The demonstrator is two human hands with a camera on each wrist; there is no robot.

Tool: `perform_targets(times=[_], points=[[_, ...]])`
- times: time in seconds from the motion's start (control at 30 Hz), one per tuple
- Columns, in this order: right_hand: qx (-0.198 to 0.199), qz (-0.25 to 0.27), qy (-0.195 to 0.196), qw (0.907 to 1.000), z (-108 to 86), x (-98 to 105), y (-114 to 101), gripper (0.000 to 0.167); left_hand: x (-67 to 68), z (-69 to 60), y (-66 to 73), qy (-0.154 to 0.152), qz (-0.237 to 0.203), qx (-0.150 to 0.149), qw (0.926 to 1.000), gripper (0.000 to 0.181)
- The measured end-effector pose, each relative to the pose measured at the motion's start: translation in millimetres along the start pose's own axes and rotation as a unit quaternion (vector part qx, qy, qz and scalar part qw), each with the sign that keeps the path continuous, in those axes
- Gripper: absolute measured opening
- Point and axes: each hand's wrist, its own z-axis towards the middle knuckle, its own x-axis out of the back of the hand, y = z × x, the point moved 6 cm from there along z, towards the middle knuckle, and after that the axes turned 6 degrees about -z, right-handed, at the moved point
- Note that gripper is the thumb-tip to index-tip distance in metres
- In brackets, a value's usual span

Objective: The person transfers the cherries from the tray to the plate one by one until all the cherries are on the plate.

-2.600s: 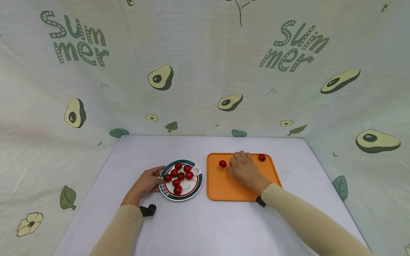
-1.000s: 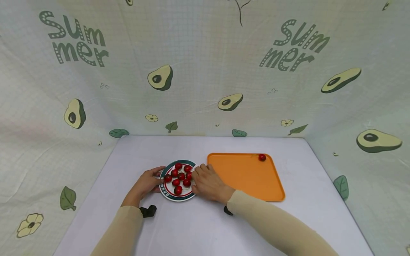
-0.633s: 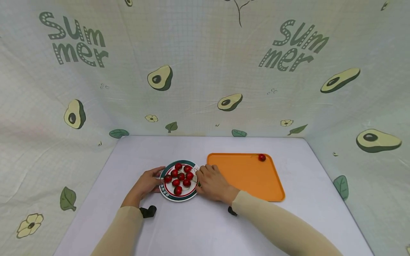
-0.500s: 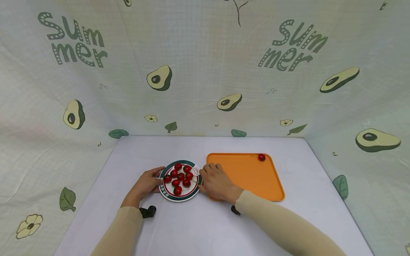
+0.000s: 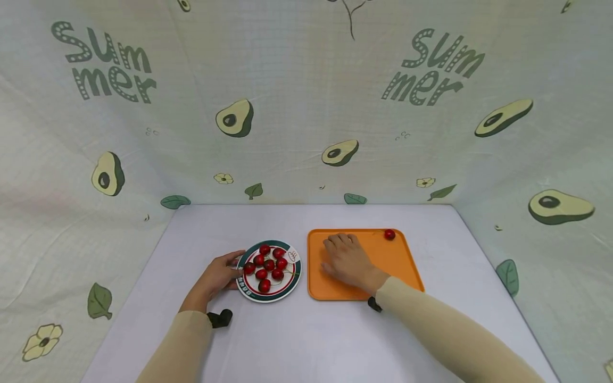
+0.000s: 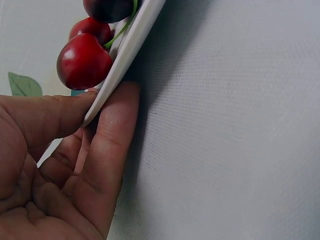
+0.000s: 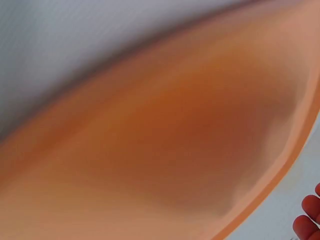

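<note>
My left hand [image 5: 217, 275] grips the left rim of a round plate [image 5: 288, 290] with a green border. In the left wrist view, its thumb lies over the rim and a finger [image 6: 112, 135] beneath. Several red cherries [image 5: 269, 265] with stems lie on the plate. To the right is an orange rectangular tray [image 5: 392, 268], with one cherry [image 5: 389, 234] near its far right corner. My right hand [image 5: 350, 260] hovers above the tray, fingers relaxed and nothing visible in them. The right wrist view catches only its fingertips [image 7: 309, 207] at the edge.
Plate and tray stand side by side on a white table [image 5: 287, 340], with a narrow gap between them. A pale cloth [image 5: 287, 64] printed with avocados and leaves hangs behind and along the sides. Black wrist straps [image 5: 220, 318] show at both sleeves.
One cherry went from the tray's left part onto the plate with my right hand, which let go and moved back right over the tray. My left hand stayed on the plate.
</note>
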Motion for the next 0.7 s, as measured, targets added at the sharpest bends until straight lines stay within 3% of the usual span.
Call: perform_targets(times=[0.47,0.7], points=[[-0.077,-0.016,0.006,0.9969,-25.1,-7.7,84.0,0.058,0.4,-0.4,-1.3,0.001,-0.003,0.004,1.0000,0.065],[-0.110,-0.031,-0.038,0.9927,-33.3,-15.3,111.7,0.045,0.3,-0.9,-0.3,0.002,-0.003,0.008,1.0000,0.065]])
